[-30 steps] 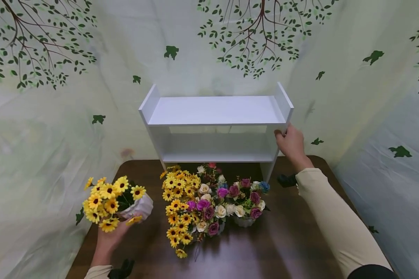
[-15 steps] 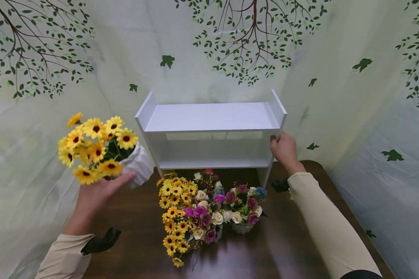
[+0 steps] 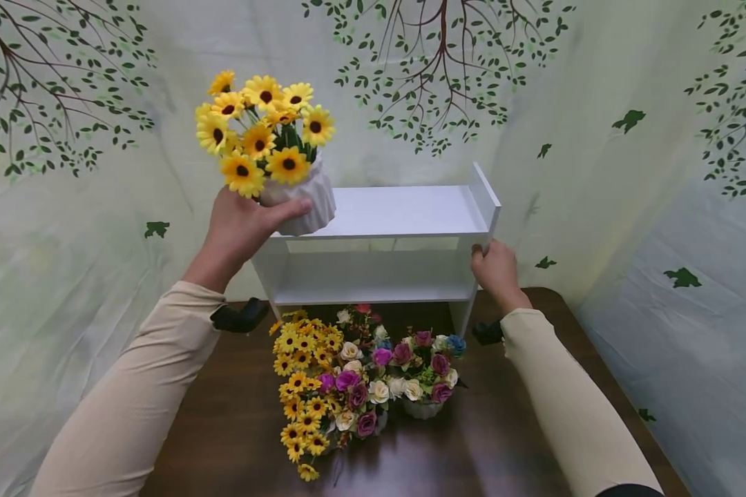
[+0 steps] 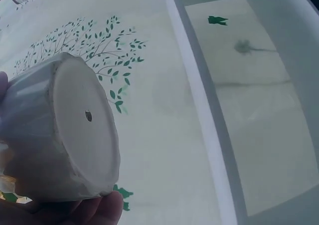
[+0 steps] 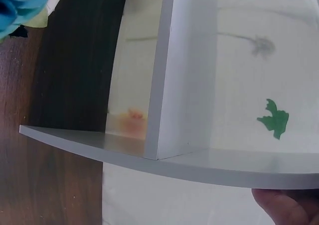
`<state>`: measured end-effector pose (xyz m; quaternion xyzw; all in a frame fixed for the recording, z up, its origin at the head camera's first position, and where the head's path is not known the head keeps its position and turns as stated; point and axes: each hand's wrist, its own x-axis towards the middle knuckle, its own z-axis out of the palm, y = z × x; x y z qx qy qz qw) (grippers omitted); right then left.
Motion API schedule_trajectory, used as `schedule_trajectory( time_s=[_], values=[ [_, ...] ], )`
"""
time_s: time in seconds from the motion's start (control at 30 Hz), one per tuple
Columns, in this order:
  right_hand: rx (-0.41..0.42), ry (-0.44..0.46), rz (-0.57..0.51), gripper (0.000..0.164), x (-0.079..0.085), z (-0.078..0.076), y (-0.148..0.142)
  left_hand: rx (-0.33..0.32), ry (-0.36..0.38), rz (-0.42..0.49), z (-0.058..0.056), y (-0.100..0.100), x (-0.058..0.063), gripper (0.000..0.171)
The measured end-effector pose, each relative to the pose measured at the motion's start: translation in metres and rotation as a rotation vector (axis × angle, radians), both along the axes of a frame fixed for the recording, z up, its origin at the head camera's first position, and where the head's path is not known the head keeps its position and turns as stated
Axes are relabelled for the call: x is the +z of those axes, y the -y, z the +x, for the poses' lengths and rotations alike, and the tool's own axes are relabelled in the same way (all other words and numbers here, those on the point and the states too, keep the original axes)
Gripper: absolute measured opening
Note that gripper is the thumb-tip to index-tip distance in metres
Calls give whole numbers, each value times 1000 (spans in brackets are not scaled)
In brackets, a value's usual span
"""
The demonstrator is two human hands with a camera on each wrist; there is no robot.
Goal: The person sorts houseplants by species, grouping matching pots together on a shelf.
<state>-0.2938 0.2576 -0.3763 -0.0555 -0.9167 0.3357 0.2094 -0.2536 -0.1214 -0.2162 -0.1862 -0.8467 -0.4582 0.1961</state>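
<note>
My left hand (image 3: 242, 224) grips a white ribbed pot (image 3: 317, 200) of yellow artificial sunflowers (image 3: 257, 141), raised in front of the left end of a white two-tier shelf (image 3: 404, 210). Seen from the left wrist, the pot's round underside (image 4: 87, 135) shows a small hole, with fingertips curled at its lower rim. The pot and hand hide the shelf's upper left side. My right hand (image 3: 497, 273) holds the shelf's right side panel below the top board; in the right wrist view its fingers (image 5: 284, 205) lie against the panel's outer face.
Yellow daisy-like flowers (image 3: 304, 393) and pots of mixed roses (image 3: 367, 386) crowd the brown table (image 3: 503, 428) before the shelf. Another rose pot (image 3: 423, 411) stands at their right. A leaf-printed cloth backdrop (image 3: 584, 207) surrounds the table.
My left hand has lifted the sunflower pot from low on the left, up and rightward to the shelf's top level, turning it more upright. The right hand keeps its hold on the shelf.
</note>
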Motion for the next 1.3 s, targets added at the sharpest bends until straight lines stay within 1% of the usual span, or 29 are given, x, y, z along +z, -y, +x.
schedule_trajectory(
  time_s=[0.1, 0.23, 0.33, 0.5, 0.63, 0.73, 0.8, 0.9, 1.03, 1.2, 1.3],
  values=[
    [-7, 6, -8, 31, -1, -1, 0, -5, 36, 9, -10, -12, 5, 73],
    [-11, 6, -14, 32, -1, -1, -1, -22, 102, 29, -24, -29, 9, 75],
    [-18, 2, -10, 32, 0, -1, -2, -33, 137, 60, -37, -45, 10, 78],
    [-20, -6, -9, 32, 2, -1, -4, -46, 164, 105, -58, -71, 7, 80],
    [-10, -5, -13, 32, 2, 0, -2, -45, 211, 137, -67, -87, 2, 80],
    [-16, -5, -14, 32, 1, 0, 0, -50, 235, 161, -72, -97, -4, 80],
    [-20, -1, -17, 32, 1, 0, 0, -56, 236, 169, -75, -105, -9, 79],
    [-14, 18, -21, 32, 0, 1, 2, -58, 252, 180, -77, -117, -17, 77],
    [-6, 40, -34, 33, -1, 1, 5, -60, 270, 155, -78, -135, -26, 78],
    [-16, 20, -25, 31, -1, 2, 4, -68, 305, 109, -81, -157, -33, 81],
    [-22, 4, -19, 30, -1, 2, 4, -64, 330, 82, -82, -165, -35, 84]
  ],
)
